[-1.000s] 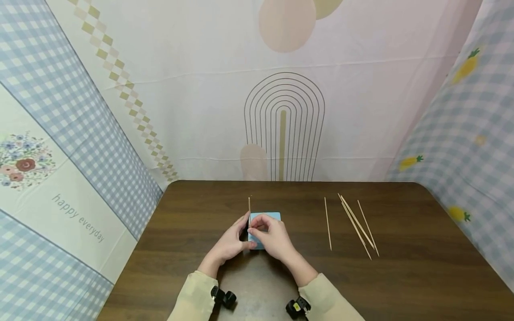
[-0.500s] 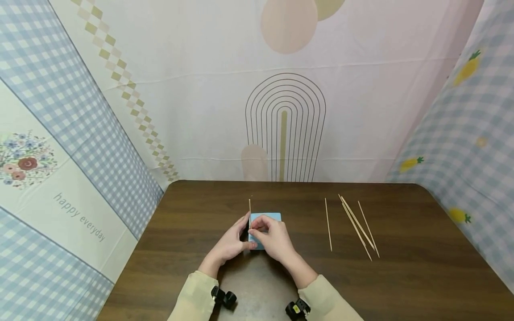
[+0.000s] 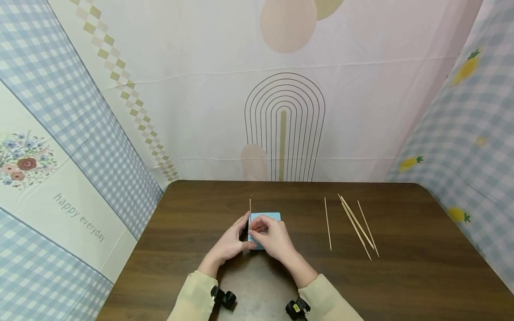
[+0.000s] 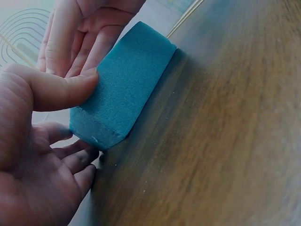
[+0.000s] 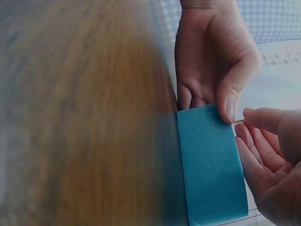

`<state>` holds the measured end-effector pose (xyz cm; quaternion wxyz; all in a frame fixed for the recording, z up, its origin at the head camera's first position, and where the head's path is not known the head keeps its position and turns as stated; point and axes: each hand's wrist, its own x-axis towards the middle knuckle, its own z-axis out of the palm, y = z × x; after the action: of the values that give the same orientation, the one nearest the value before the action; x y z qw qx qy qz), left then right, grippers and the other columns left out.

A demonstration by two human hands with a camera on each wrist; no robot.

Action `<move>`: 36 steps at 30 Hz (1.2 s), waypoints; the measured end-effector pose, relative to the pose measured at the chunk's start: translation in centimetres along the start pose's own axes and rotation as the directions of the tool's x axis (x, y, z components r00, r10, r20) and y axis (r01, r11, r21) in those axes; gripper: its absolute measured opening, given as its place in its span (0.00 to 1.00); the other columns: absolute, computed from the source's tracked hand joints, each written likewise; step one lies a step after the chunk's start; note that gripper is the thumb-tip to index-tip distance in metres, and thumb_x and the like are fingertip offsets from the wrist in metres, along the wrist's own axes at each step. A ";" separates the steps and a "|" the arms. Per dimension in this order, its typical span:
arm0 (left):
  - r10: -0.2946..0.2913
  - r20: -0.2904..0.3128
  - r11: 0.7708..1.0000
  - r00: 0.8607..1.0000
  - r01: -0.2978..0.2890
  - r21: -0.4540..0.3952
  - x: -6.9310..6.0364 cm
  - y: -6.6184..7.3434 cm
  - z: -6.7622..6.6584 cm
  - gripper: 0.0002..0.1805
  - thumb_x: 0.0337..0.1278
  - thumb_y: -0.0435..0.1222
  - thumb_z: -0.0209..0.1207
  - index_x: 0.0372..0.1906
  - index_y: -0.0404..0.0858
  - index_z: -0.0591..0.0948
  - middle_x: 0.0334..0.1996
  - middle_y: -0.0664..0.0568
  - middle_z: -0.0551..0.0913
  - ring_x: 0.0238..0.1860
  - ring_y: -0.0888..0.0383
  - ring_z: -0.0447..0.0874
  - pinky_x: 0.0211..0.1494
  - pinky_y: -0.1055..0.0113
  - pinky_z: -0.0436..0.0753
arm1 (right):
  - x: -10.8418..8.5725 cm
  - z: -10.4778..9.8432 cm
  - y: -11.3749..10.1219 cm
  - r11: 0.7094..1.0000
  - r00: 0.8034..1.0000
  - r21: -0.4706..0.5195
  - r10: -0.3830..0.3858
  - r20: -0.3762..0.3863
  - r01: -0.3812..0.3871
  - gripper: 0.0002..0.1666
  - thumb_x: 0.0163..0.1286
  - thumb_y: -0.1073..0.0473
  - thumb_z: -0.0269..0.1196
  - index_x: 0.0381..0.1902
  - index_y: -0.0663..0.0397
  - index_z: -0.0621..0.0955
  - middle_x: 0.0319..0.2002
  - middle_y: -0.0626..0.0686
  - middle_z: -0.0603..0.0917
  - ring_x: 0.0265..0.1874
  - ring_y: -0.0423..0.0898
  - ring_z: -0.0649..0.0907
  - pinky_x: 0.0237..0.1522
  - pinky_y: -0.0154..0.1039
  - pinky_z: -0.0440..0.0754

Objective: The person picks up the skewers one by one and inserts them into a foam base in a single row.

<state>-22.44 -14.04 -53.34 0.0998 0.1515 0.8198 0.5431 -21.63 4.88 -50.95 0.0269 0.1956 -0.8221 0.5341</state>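
A light blue block (image 3: 270,216) lies on the table between the hands; both wrist views show its teal side (image 4: 127,84) (image 5: 211,165). My left hand (image 3: 230,243) grips its left part, thumb on the near side, fingers along the left side. With thumb and fingertips, my right hand (image 3: 274,238) pinches a thin wooden stick (image 3: 250,209) that stands up at the block's left part. In the right wrist view a short piece of the stick (image 5: 239,121) shows between the right fingertips and the left thumb. Whether its lower end is inside the block cannot be seen.
On the brown table (image 3: 192,209), a single stick (image 3: 328,225) lies right of the hands. Farther right are several more sticks (image 3: 368,227), some crossing. Patterned cloths hang behind the table (image 3: 201,111) and at both sides.
Both hands hold the same grip on the block and the stick. The stick's top has shifted very slightly to the right.
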 end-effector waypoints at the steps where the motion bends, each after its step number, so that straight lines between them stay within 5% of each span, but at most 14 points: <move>1: 0.000 -0.001 1.000 1.000 0.000 0.000 0.0 0.0 0.0 0.57 0.57 0.32 0.75 0.87 0.37 0.54 0.85 0.37 0.52 0.84 0.40 0.50 0.82 0.40 0.55 | 0.0 0.0 0.0 1.000 1.000 0.006 0.002 0.003 -0.002 0.06 0.71 0.65 0.74 0.41 0.51 0.86 0.37 0.43 0.88 0.40 0.41 0.89 0.45 0.36 0.88; 36: 0.012 0.012 1.000 1.000 -0.012 -0.024 0.1 0.0 0.0 0.57 0.59 0.30 0.75 0.87 0.35 0.53 0.85 0.35 0.51 0.84 0.38 0.50 0.82 0.42 0.55 | 0.2 -0.4 0.6 0.995 0.997 0.082 0.051 0.055 -0.055 0.15 0.65 0.71 0.75 0.49 0.58 0.87 0.45 0.53 0.90 0.46 0.51 0.90 0.51 0.40 0.88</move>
<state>-22.53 -14.02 -53.33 0.1033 0.1584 0.8116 0.5527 -22.12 5.32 -51.24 -0.0171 0.1888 -0.8044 0.5631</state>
